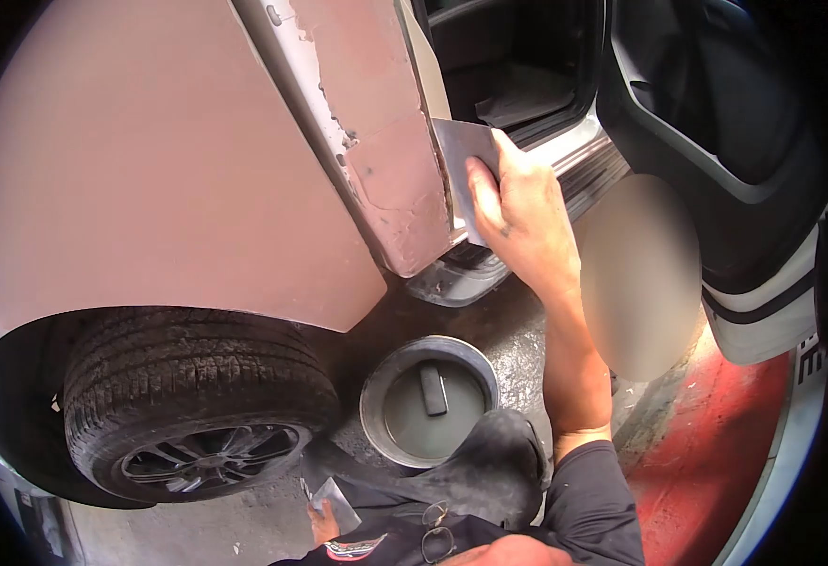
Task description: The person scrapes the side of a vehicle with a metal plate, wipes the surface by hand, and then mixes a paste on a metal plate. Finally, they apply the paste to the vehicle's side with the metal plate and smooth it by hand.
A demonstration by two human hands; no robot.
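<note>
My right hand (522, 193) is closed on a thin, flat grey sheet (456, 160), with the thumb laid across its face. The sheet's edge is against or very close to the door-side edge of a patched pinkish body panel (395, 179); whether it touches cannot be made out. Chipped paint and uneven filler-like patches show on that panel. Low by my lap, my left hand (322, 524) grips a small flat silvery-grey piece (338, 505); its fingers are partly hidden.
A round metal bucket (373, 387) of cloudy liquid stands by my knee, with a dark block (432, 390) in it. The car's tyre (197, 368) and primed fender (168, 189) are at left. An open car door (678, 160) hangs at right, beside a blurred oval (640, 278).
</note>
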